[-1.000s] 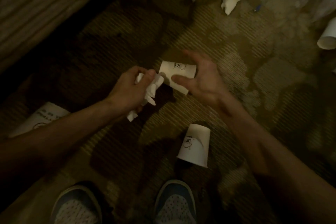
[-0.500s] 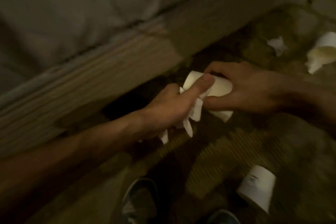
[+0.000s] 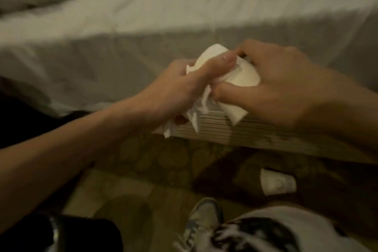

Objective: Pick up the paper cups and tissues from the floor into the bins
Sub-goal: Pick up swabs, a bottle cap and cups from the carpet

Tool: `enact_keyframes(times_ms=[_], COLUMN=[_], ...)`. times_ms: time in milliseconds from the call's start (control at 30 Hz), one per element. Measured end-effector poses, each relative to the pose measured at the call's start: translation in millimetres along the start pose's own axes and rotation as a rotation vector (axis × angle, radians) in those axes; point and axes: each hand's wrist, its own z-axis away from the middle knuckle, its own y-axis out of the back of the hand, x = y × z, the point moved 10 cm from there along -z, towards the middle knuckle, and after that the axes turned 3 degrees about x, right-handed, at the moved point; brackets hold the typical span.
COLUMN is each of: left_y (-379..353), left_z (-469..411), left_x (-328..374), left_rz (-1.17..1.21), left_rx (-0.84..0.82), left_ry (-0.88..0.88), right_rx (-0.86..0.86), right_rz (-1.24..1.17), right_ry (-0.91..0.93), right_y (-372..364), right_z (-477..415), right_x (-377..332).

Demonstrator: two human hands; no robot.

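Left hand (image 3: 180, 90): it is reaching in from the left edge of the view, above the carpet (image 3: 155, 161). Its fingers are curling tight around a crumpled tissue (image 3: 199, 106), and its thumb is stretching out and pressing on the side of the held paper cup (image 3: 243, 73).

Tissue: it is bunching inside the left fist. Its white tails are hanging out below the palm, in front of the wooden bed frame (image 3: 245, 133) and clear of the floor.

Shoe (image 3: 204, 218): a pale trainer is standing on the carpet near the bottom edge of the view, below the two hands.

Held paper cup: it is sitting in the air between both hands, slanting, with one end pointing up toward the bed (image 3: 143, 22) and the other down over the frame. The blur is hiding which end is the mouth.

Right hand (image 3: 282, 90): it is coming in from the right edge of the view. Its fingers are wrapping around the far side of the cup and its thumb is lying across the near side, so the cup is being clasped firmly.

Second paper cup (image 3: 277, 184): it is lying on its side on the carpet, near the foot of the bed frame, to the right of the shoe and well apart from both hands.

Bed: its white, rumpled sheet is filling the upper half of the view behind the hands.
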Motion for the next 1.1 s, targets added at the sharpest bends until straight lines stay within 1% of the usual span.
enact_keyframes(times_ms=[100,167,300,367,467,567,667,733,767,867,933,1033,1100], left_y=[77,120,192,220,247,254,246,239,235,213,199,191,197], left_z=[43,83,172,217,286,344,370,381,389,412,416,414,404], left_x=[2,-13,-58,-90,-153,-226,-295,-335,-354,-396,-411,-417,-409], left_rz=[0.004,0.016,-0.02,-0.05,-0.049,-0.034,-0.094,-0.139,-0.156,-0.174,-0.173,-0.225,-0.344], left_rx=[0.176,0.236,0.318,0.364,0.372,0.374,0.322,0.266,0.238,0.165,0.12,0.021,-0.009], left_ry=[-0.054,-0.03,0.119,0.21,0.377,0.54,0.713,0.81,0.851,0.952,0.993,1.036,0.991], right_rx=[0.011,-0.073,-0.298,-0.384,-0.506,-0.642,-0.776,-0.834,-0.858,-0.889,-0.848,-0.819,-0.847], right_rz=[-0.055,-0.087,-0.181,-0.248,-0.327,-0.369,-0.367,-0.302,-0.22,0.222,0.378,0.425,0.273], right_ry=[0.097,0.182,0.298,0.308,0.273,0.279,0.276,0.293,0.348,0.646,0.75,0.792,0.768], right_y=[-26,-60,-143,-190,-271,-354,-422,-457,-470,-494,-497,-496,-486], right_z=[-6,-3,11,25,57,84,96,103,108,134,142,141,136], right_x=[-78,-128,-213,-249,-283,-298,-295,-284,-280,-271,-270,-269,-273])
